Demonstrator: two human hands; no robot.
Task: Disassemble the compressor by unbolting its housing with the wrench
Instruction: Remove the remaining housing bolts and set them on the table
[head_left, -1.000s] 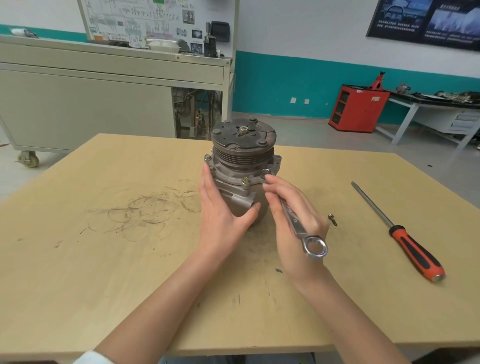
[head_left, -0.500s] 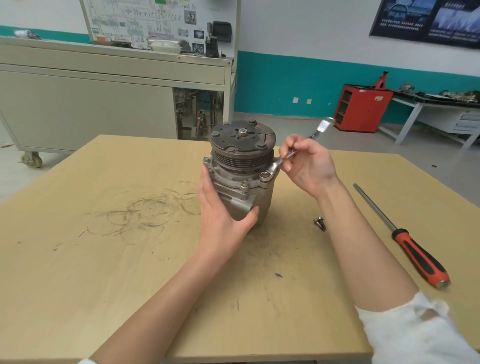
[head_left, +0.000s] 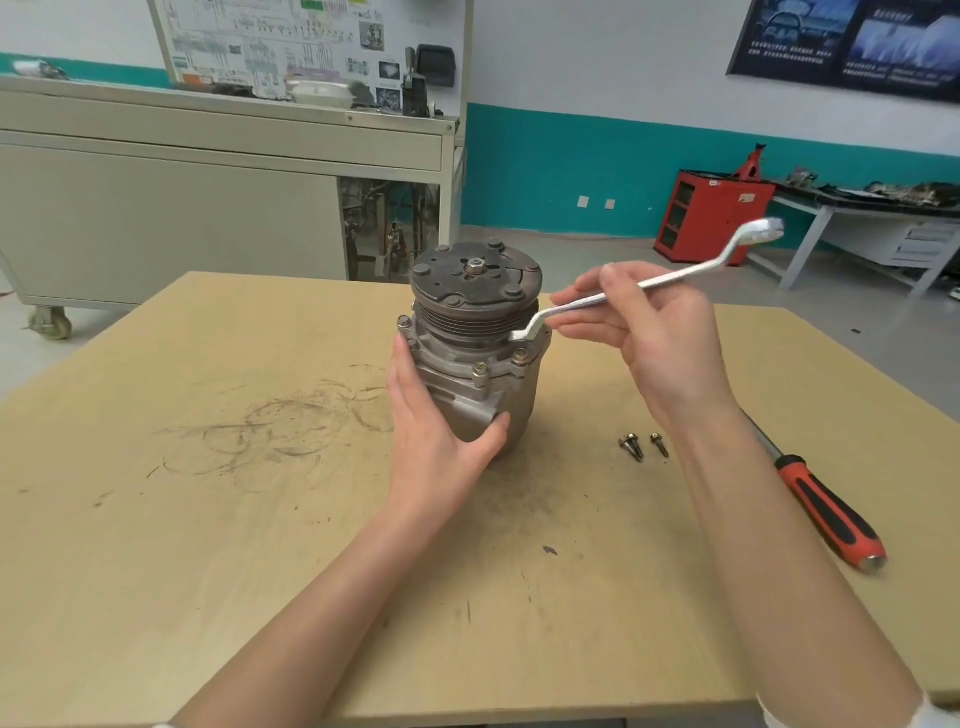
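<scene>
Grey metal compressor (head_left: 475, 364) stands on the wooden tabletop (head_left: 208, 519), the left hand (head_left: 436, 447) grip curled round its body; the right hand (head_left: 660, 338) grip pinches a silver offset wrench (head_left: 675, 278), ring end touching the compressor just beside that grip.

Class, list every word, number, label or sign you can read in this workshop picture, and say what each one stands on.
Nothing here can be read with certainty.
On the diagram board: print far too small to read.
On the dark poster: pale lines of lettering, blurred.
On the red cabinet: small white labels, unreadable.
On the compressor, the wrench and the screwdriver: no marking visible.
</scene>
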